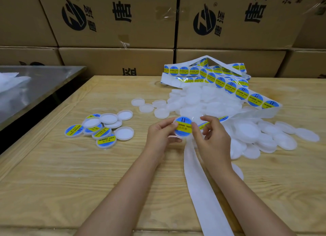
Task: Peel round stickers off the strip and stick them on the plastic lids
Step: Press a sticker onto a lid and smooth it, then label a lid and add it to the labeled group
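Wooden desk (pixel 74 174) seen from above. The left hand (pixel 162 131) grips the left edge of a white plastic lid (pixel 182 134), held off the desk and already bearing a blue-and-yellow sticker (pixel 183 125). The right hand (pixel 212 138), fingers curled, holds the sticker strip (pixel 231 88), with its thumb on the lid's right side; how the fingers close on the strip is hard to make out. The strip loops back over a heap of plain lids (pixel 208 101), which it partly covers. Bare backing tape (pixel 202 191) trails toward the viewer and is cut off at the bottom edge. To the left lie labelled lids (pixel 104 140), some face down. Behind stand printed cardboard cartons (pixel 114 18). At far left is a metal surface (pixel 44 82).
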The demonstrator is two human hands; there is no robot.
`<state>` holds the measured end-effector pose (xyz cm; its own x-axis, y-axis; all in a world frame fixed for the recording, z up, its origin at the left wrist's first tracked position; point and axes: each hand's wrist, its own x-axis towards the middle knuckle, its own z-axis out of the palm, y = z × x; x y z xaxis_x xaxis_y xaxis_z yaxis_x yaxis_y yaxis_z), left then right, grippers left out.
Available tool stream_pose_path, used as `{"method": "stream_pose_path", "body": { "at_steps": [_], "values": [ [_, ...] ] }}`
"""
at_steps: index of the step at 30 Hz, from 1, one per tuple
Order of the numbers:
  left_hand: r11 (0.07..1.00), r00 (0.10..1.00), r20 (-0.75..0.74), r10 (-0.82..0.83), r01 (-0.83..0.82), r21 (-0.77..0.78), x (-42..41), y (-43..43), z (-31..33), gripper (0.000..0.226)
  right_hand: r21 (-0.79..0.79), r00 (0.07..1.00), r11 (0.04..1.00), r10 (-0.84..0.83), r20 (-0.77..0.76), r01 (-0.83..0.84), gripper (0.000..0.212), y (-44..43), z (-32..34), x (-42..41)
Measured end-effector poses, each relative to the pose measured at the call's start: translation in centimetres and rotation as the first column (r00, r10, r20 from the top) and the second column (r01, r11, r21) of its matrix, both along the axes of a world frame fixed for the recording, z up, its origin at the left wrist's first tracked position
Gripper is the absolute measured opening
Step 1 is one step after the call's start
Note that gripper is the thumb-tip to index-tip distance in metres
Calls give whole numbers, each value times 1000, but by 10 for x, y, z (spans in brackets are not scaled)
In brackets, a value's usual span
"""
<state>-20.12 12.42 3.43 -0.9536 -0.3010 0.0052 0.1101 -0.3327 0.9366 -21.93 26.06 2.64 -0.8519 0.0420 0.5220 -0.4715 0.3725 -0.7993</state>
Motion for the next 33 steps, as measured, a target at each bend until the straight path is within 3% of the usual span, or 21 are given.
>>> {"method": "stream_pose_path", "body": {
  "at_steps": [3, 6, 9, 12, 19, 27, 30, 33],
  "values": [
    [942, 955, -45, 294, -298, -153, -3, -21, 3, 19, 8, 994, 995, -101, 53, 100, 13, 7, 1, -5],
    [702, 797, -136, 588, -587, -404, 1, -59, 3, 21, -112, 976, 985, -112, 186, 134, 21, 14, 1, -10],
    [450, 634, -139, 760, -669, -592, 10, -91, -6, 26, -148, 966, 977, -115, 230, 151, 26, 17, 1, -13],
    [297, 537, -127, 834, -631, -717, 14, -105, -9, 27, -196, 953, 970, -81, 291, 142, 30, 18, -1, -15],
    [173, 487, -53, 872, -409, -896, 16, -114, -14, 34, -280, 924, 946, -49, 378, 165, 33, 18, -4, -20],
    [267, 440, 67, 895, -410, -872, 13, -121, -17, 33, -353, 931, 926, 4, 365, 135, 38, 18, -2, -21],
    [193, 418, -43, 908, -506, -841, 12, -118, -15, 29, -351, 937, 927, 0, 348, 130, 47, 19, -2, -22],
    [83, 483, -276, 831, -599, -797, 8, -102, -11, 26, -305, 946, 945, -9, 324, 114, 53, 19, -3, -22]
  ]
}}
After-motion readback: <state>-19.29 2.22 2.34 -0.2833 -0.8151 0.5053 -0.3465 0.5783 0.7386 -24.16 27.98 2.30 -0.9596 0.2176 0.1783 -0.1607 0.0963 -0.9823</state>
